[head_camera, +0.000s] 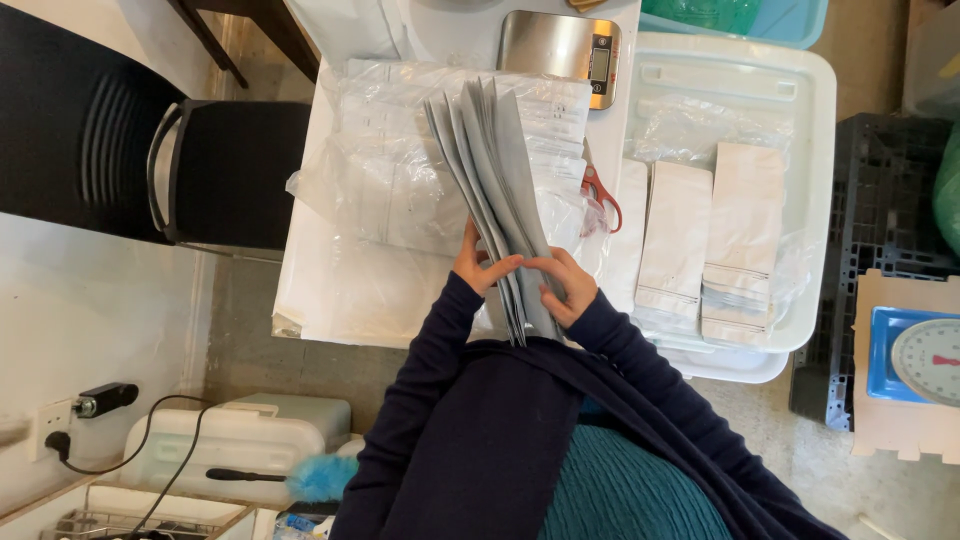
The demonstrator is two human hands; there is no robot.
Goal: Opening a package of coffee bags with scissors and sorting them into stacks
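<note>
Both of my hands hold a thick stack of flat grey-white pouches (495,180), fanned out and standing on edge over a white table (330,290). My left hand (478,265) grips the stack's near left side, thumb across the sheets. My right hand (568,285) pinches the near right side. Dark blue sleeves cover both arms. Beneath the stack lie clear plastic bags (400,170) with more pouches inside.
A steel kitchen scale (560,45) sits at the table's far end, with red-handled scissors (598,190) beside the stack. To the right, a white bin lid (800,90) bears rows of white pouches (710,240). A black chair (235,170) stands left; a dial scale (925,355) stands right.
</note>
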